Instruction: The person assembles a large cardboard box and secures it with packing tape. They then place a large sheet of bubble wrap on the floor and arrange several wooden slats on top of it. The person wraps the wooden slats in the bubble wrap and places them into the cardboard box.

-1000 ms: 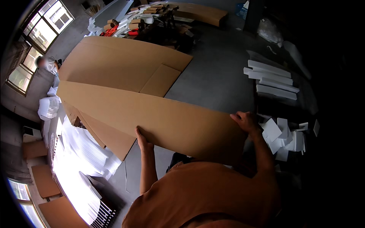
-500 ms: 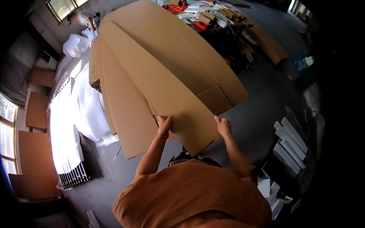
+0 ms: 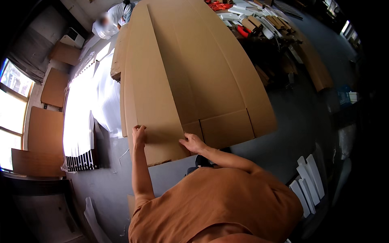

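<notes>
A long, narrow cardboard panel (image 3: 156, 101) lies lengthwise before me, over the left part of a wider cardboard sheet (image 3: 214, 87) that has creases and slots. My left hand (image 3: 139, 135) is closed on the panel's left edge close to its near end. At the opposite edge, my right hand (image 3: 192, 143) pinches the panel between thumb and fingers, the forearm reaching across from the right. The panel's near end hangs just in front of my body. What supports the stack underneath is mostly hidden.
Left of the cardboard, white foam sheeting (image 3: 107, 97) covers a slatted stack. Boards (image 3: 45, 129) lean by the window. A person (image 3: 111, 20) bends at the far left. Offcuts and red items (image 3: 243, 31) crowd a surface at far right; white strips (image 3: 308, 182) stand at lower right.
Both hands have moved left with the narrow panel, swinging its near end from the middle onto the left side of the sheet. The far person has bent lower.
</notes>
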`<state>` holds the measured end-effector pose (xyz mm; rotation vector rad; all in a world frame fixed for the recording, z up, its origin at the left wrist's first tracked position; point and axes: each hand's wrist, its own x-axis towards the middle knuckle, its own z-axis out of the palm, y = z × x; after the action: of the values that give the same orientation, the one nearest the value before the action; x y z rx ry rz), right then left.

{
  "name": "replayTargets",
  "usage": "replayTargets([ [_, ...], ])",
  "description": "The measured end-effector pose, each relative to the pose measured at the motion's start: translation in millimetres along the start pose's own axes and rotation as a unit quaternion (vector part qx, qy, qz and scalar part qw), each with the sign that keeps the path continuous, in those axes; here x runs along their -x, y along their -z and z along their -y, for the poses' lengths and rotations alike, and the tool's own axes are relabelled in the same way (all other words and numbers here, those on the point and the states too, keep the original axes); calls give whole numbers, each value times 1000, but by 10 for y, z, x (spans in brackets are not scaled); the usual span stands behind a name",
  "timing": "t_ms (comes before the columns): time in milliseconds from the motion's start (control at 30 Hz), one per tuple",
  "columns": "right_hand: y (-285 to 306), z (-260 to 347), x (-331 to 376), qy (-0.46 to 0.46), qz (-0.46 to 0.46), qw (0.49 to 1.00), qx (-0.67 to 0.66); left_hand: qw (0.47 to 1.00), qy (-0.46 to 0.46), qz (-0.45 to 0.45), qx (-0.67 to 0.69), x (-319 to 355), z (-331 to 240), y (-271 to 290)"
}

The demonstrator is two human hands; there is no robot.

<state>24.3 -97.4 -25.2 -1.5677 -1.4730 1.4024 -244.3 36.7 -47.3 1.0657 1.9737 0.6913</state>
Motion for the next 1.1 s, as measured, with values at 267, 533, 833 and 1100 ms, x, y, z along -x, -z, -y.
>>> replayTargets([
  [267, 756, 255, 111, 98, -181, 967, -152, 986, -161, -21, 28, 542, -617, -522],
  [533, 1881, -812, 364, 147, -239, 957, -69, 974, -212, -44, 64, 1075, -905, -2005],
  [833, 2680, -1372, -72, 78, -274, 958, -44, 977, -160, 141, -26, 896, -1170, -2790],
  [1100, 2917, -1667, -714, 65, -278, 957, -50, 970, -187, 133, -81, 701, -1157, -2959],
])
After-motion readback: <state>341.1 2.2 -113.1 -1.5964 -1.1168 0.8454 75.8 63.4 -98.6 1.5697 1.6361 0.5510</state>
